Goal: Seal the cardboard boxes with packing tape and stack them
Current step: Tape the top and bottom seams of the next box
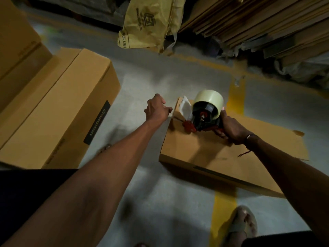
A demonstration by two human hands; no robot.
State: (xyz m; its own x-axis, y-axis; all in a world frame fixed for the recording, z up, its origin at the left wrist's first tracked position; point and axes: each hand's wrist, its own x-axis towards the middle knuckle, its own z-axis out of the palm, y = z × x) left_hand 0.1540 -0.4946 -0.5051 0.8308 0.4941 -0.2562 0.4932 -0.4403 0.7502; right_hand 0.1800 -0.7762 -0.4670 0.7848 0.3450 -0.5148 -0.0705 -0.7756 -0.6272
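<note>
1. The box (219, 154) being sealed lies flat on the grey floor (160, 193), long and shallow, its far end toward the stacked cardboard sheets (258, 24). A white foam piece (185, 108) shows at that far end, so the end is probably not yet closed.
2. The right hand (231, 130) has its fingers wrapped round the handle of the tape dispenser (201, 120), which rests on the top of the box near the far end. The dispenser is red and black hard plastic and carries a pale, glossy roll of tape (209, 100).
3. The left hand (156, 109) reaches to the far left corner of the box with its fingers curled. It seems to pinch or press something at the edge, perhaps the tape's free end, but the view does not settle this.
4. The box is plain brown corrugated card: matte, stiff along its flat panels, weaker at flaps and corners. It will likely feel light for its length and awkward rather than heavy, so it is best lifted with a hand under each long side.
5. The tape will cling to itself, so it needs to stay taut.
6. Two similar long boxes (58, 111) lie side by side to the left, well apart from this one. One bears a dark label (97, 123).
</note>
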